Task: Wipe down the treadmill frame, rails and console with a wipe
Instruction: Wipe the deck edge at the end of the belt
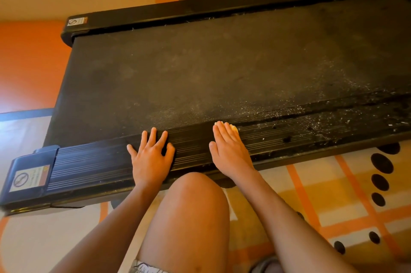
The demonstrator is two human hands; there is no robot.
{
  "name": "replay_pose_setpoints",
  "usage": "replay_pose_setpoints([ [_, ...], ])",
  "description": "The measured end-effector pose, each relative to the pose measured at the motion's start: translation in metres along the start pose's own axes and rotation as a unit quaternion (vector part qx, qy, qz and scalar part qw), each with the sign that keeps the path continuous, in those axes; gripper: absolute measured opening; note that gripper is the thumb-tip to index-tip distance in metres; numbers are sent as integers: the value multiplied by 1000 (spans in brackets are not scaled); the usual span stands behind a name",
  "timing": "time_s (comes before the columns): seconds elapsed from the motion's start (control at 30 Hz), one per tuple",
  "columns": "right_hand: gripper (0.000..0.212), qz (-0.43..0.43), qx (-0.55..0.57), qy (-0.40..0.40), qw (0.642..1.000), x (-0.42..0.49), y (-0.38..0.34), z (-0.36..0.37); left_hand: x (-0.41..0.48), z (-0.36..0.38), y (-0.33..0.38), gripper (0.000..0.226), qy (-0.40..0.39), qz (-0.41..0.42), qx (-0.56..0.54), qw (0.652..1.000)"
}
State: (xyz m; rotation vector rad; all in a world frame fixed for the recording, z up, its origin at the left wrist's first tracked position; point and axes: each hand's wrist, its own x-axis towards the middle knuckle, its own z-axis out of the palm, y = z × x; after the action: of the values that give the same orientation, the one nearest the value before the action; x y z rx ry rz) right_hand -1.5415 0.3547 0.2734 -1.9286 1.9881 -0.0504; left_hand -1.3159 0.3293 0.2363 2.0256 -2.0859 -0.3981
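A black treadmill deck lies across the view, its dusty belt (222,68) in the middle. The near ribbed side rail (89,161) runs from lower left to right. My left hand (151,157) rests flat on this rail with fingers spread. My right hand (229,148) lies flat on the same rail, fingers straight and together, pressing a pale yellow wipe (234,128) that shows only as a small edge past my fingertips. The rail to the right of my right hand (333,128) is strewn with white crumbs and dust. The far rail (200,7) runs along the wall.
My bare knee (195,201) sits between my arms, close against the near rail. The rail's end cap with a warning sticker (29,178) is at lower left. A patterned orange and cream rug (333,206) with black dots lies under the treadmill at right. A beige wall stands behind.
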Motion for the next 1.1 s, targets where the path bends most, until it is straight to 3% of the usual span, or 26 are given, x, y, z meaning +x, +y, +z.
replay_pose_setpoints([
  [0.1, 60, 7, -5, -6, 1000, 11, -4, -3, 0, 0, 0, 55, 0, 0, 2, 1000],
  [0.33, 60, -22, -8, 0, 1000, -63, 9, 15, 0, 0, 0, 53, 2, 2, -3, 1000],
  [0.57, 61, 4, -27, -5, 1000, 11, 12, -5, 1, 2, -1, 54, 3, 0, -2, 1000],
  [0.83, 69, -12, -7, -1, 1000, -54, 8, 12, 0, 2, -3, 55, 7, 0, -8, 1000],
  [1.1, 61, 25, -7, -15, 1000, 19, -5, -10, -1, 0, 0, 54, 9, 1, -11, 1000],
])
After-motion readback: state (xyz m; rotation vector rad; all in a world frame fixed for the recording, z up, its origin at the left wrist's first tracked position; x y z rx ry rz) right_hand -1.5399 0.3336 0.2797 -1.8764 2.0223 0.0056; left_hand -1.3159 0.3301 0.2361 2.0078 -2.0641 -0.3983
